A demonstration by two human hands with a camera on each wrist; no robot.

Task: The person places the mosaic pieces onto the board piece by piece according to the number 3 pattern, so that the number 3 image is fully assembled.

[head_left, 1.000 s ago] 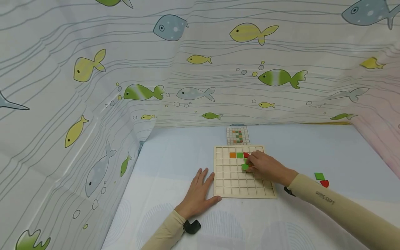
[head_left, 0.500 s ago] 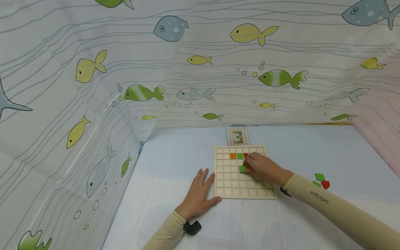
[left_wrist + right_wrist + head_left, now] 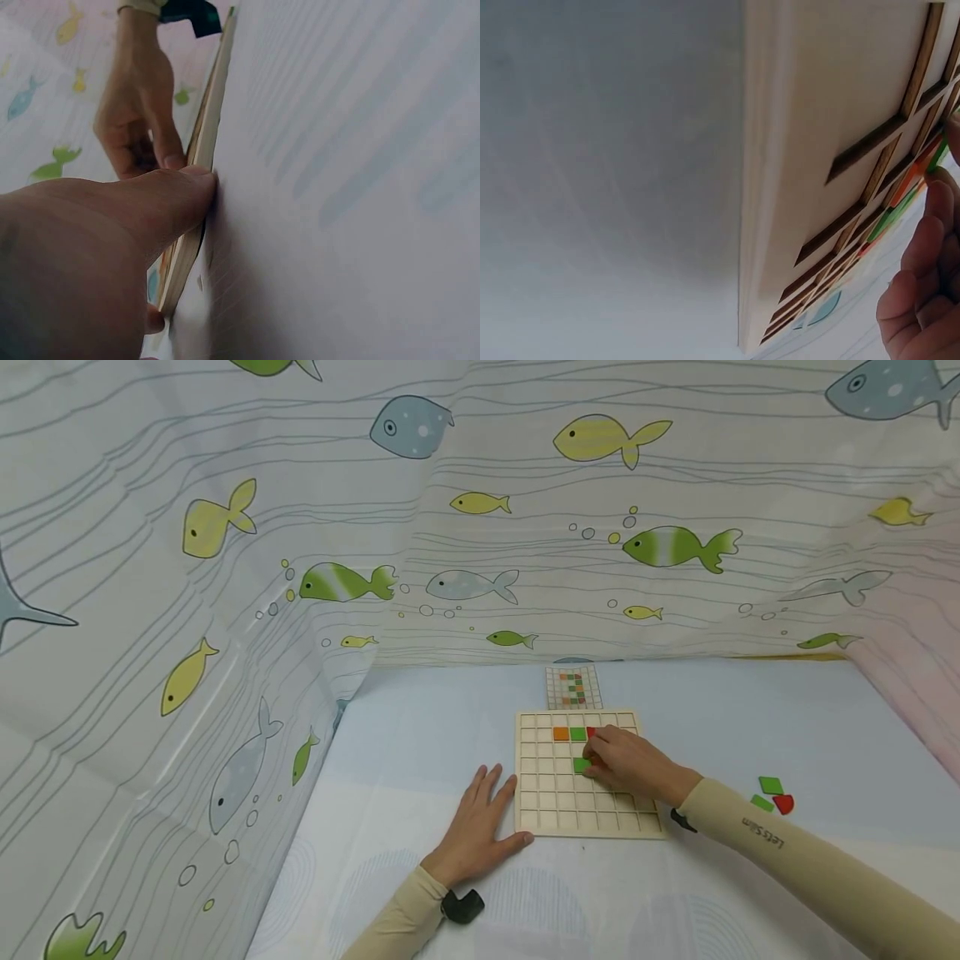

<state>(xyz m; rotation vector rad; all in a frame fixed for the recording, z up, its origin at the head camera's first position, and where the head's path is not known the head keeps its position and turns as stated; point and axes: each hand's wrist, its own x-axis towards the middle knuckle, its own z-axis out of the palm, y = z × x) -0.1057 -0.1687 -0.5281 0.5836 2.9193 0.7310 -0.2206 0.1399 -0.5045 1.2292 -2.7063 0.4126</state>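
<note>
In the head view a wooden grid board [image 3: 543, 802] lies on the table. My right hand [image 3: 633, 764] is over its middle, pinching a green square tile [image 3: 581, 766] at a cell. In the right wrist view the thumb and a finger meet on that green tile [image 3: 937, 156], beside an orange tile [image 3: 906, 182]. Along the board's top row sit an orange tile [image 3: 561, 734], a green tile [image 3: 577, 734] and a red tile [image 3: 591, 732], partly covered by my hand. My left hand [image 3: 472, 831] rests with spread fingers against the board's left edge, thumb at its near corner.
Behind the board lies a small pattern card [image 3: 573, 687] with a coloured grid. To the right, beyond my sleeve, are loose tiles: a green square [image 3: 770, 785], another green one [image 3: 762, 803] and a red rounded one [image 3: 783, 804]. A fish-print curtain [image 3: 525, 552] rises behind the table.
My right hand has moved slightly left and nearer, bringing the green tile down flat onto the board. The forearm's shift has uncovered a second loose green tile. My left hand stays put.
</note>
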